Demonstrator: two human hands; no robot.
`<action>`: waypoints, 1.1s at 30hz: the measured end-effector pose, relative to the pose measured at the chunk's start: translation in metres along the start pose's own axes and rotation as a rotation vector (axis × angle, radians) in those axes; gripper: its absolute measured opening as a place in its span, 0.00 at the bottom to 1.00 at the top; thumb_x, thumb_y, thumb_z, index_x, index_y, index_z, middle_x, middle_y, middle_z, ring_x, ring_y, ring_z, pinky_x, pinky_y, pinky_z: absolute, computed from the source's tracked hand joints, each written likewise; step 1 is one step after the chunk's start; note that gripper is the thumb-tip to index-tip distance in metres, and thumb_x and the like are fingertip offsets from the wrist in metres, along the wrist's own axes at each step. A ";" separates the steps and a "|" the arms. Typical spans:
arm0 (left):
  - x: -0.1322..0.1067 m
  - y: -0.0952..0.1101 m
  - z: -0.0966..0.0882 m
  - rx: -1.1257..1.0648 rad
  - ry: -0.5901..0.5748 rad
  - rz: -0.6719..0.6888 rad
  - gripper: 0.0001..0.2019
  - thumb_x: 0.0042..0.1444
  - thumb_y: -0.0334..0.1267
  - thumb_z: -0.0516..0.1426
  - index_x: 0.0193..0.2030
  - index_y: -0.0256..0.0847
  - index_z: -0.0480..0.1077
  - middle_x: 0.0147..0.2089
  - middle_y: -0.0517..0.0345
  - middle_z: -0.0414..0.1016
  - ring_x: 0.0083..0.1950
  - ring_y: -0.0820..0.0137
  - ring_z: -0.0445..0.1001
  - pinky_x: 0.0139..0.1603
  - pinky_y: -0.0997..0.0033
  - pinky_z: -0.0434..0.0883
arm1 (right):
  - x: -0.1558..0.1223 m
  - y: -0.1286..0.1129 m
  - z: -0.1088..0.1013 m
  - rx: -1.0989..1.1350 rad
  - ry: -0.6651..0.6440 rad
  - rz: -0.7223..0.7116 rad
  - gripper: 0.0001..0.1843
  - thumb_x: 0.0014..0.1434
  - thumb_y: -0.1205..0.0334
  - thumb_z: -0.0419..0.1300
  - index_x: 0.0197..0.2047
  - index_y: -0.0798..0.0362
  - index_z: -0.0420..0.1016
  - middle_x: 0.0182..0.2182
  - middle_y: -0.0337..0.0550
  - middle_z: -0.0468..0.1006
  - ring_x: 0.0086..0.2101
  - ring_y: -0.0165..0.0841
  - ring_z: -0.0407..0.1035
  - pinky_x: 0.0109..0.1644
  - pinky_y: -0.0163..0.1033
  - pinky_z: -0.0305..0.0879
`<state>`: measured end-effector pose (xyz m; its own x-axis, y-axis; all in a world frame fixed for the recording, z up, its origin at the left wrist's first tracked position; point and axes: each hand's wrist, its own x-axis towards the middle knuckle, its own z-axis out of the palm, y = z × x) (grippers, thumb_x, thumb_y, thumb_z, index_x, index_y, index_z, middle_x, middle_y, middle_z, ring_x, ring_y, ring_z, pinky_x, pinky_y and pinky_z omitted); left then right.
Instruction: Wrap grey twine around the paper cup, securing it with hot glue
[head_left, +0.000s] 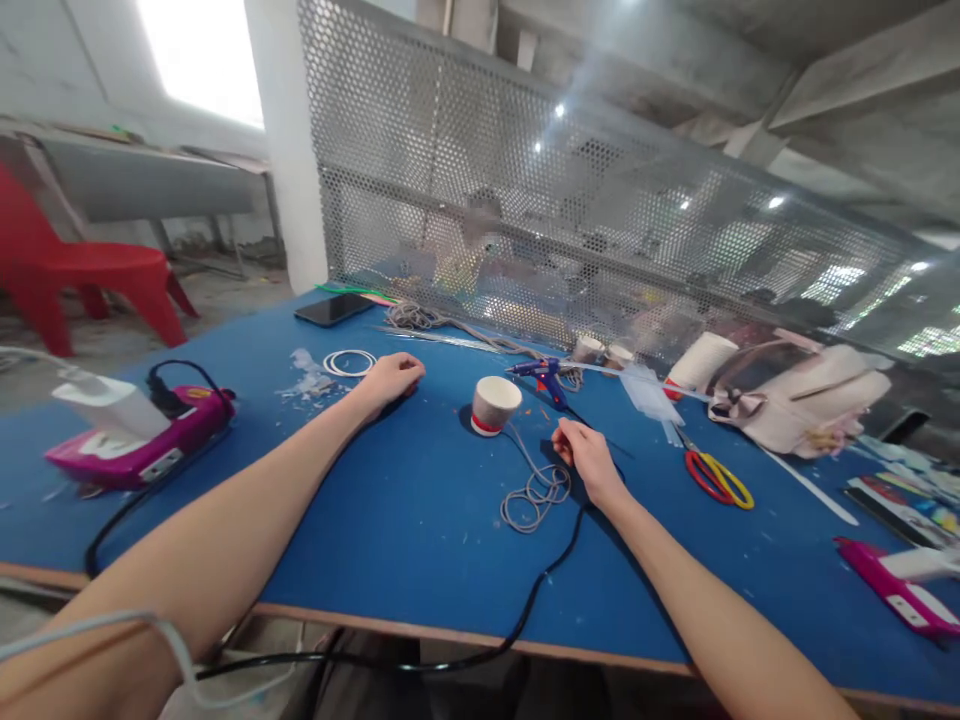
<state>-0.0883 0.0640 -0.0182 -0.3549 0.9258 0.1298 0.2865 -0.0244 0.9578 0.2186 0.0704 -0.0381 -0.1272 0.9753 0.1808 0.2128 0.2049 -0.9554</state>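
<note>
My left hand [391, 379] rests on the blue table [390, 540] with its fingers curled under; whatever it holds is hidden. My right hand [586, 459] is pinched shut on a grey cord [534, 490], which coils on the table beside it and runs up to an upside-down paper cup [493, 403] with a red rim. A blue glue gun [544, 374] lies just beyond the cup, its black cable trailing past my right hand.
Red-and-yellow scissors [718, 477] lie right of my hand. A pink power strip [146, 435] sits at the left, another [896, 585] at the right. A phone [333, 308], white rings [349, 362], more cups, a thread cone [701, 362] and a pale bag [799, 395] stand before the mesh screen.
</note>
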 end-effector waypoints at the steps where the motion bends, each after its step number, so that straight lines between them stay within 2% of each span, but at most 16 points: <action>1: 0.000 0.001 -0.001 -0.002 -0.017 -0.003 0.01 0.40 0.33 0.57 0.23 0.38 0.70 0.18 0.63 0.68 0.20 0.75 0.65 0.25 0.74 0.64 | 0.001 0.000 0.000 -0.008 -0.009 0.000 0.26 0.47 0.38 0.60 0.20 0.55 0.70 0.16 0.37 0.67 0.16 0.25 0.56 0.20 0.33 0.51; 9: 0.008 0.003 -0.004 -0.024 -0.085 -0.037 0.03 0.41 0.30 0.56 0.20 0.39 0.69 0.16 0.63 0.67 0.18 0.75 0.65 0.24 0.75 0.66 | 0.005 0.000 -0.002 -0.137 -0.015 -0.039 0.27 0.47 0.35 0.57 0.22 0.55 0.70 0.17 0.38 0.68 0.16 0.25 0.57 0.19 0.32 0.53; 13: 0.010 0.004 0.000 -0.030 -0.094 -0.024 0.04 0.41 0.29 0.57 0.19 0.39 0.68 0.16 0.64 0.67 0.18 0.76 0.65 0.23 0.77 0.66 | 0.005 -0.012 -0.004 -0.266 0.011 -0.090 0.27 0.48 0.36 0.53 0.30 0.54 0.69 0.25 0.43 0.72 0.21 0.29 0.64 0.21 0.34 0.59; 15: 0.010 0.004 0.001 -0.029 -0.099 -0.018 0.05 0.41 0.28 0.57 0.19 0.39 0.68 0.16 0.64 0.67 0.18 0.76 0.65 0.23 0.77 0.66 | 0.007 -0.026 -0.001 -0.347 0.015 -0.138 0.29 0.46 0.37 0.55 0.38 0.54 0.68 0.33 0.47 0.75 0.28 0.33 0.69 0.27 0.37 0.66; 17: 0.011 0.005 0.002 -0.023 -0.105 -0.011 0.05 0.40 0.28 0.57 0.18 0.39 0.68 0.16 0.64 0.67 0.18 0.76 0.65 0.23 0.76 0.66 | 0.012 -0.043 0.007 -0.443 0.003 -0.191 0.32 0.44 0.38 0.58 0.45 0.54 0.67 0.43 0.51 0.74 0.36 0.36 0.71 0.37 0.41 0.69; 21: 0.012 0.004 0.004 -0.001 -0.113 0.007 0.05 0.41 0.27 0.58 0.19 0.39 0.68 0.17 0.63 0.68 0.18 0.76 0.66 0.24 0.76 0.66 | 0.030 -0.073 0.037 -0.658 -0.057 -0.224 0.35 0.43 0.41 0.63 0.50 0.53 0.67 0.51 0.54 0.72 0.48 0.46 0.69 0.53 0.54 0.62; 24: 0.013 0.005 0.004 0.025 -0.117 0.018 0.03 0.41 0.28 0.58 0.22 0.39 0.69 0.18 0.63 0.68 0.18 0.75 0.67 0.23 0.76 0.67 | 0.041 -0.086 0.055 -0.773 -0.141 -0.199 0.35 0.40 0.45 0.68 0.49 0.55 0.70 0.50 0.58 0.74 0.52 0.55 0.66 0.56 0.62 0.55; 26: 0.013 0.006 0.004 0.044 -0.123 0.023 0.03 0.42 0.28 0.57 0.24 0.39 0.70 0.19 0.63 0.68 0.18 0.75 0.67 0.23 0.76 0.68 | 0.045 -0.091 0.060 -0.797 -0.219 -0.198 0.34 0.39 0.52 0.70 0.49 0.56 0.71 0.51 0.59 0.73 0.53 0.54 0.65 0.58 0.60 0.56; 30: 0.011 0.011 0.005 0.077 -0.141 0.027 0.02 0.44 0.29 0.57 0.26 0.38 0.71 0.21 0.61 0.69 0.19 0.75 0.68 0.22 0.76 0.68 | 0.050 -0.100 0.056 -0.743 -0.402 -0.233 0.37 0.37 0.65 0.70 0.54 0.55 0.69 0.57 0.52 0.69 0.56 0.43 0.64 0.61 0.47 0.58; 33: 0.009 0.015 0.005 0.093 -0.150 0.022 0.03 0.45 0.29 0.57 0.27 0.37 0.71 0.22 0.60 0.70 0.19 0.75 0.68 0.21 0.77 0.68 | 0.052 -0.104 0.048 -0.689 -0.465 -0.225 0.41 0.31 0.70 0.71 0.53 0.54 0.71 0.57 0.50 0.69 0.57 0.44 0.63 0.63 0.48 0.56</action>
<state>-0.0831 0.0736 -0.0041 -0.2127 0.9715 0.1045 0.3768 -0.0171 0.9261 0.1433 0.0959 0.0594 -0.5887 0.8032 0.0911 0.6561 0.5406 -0.5266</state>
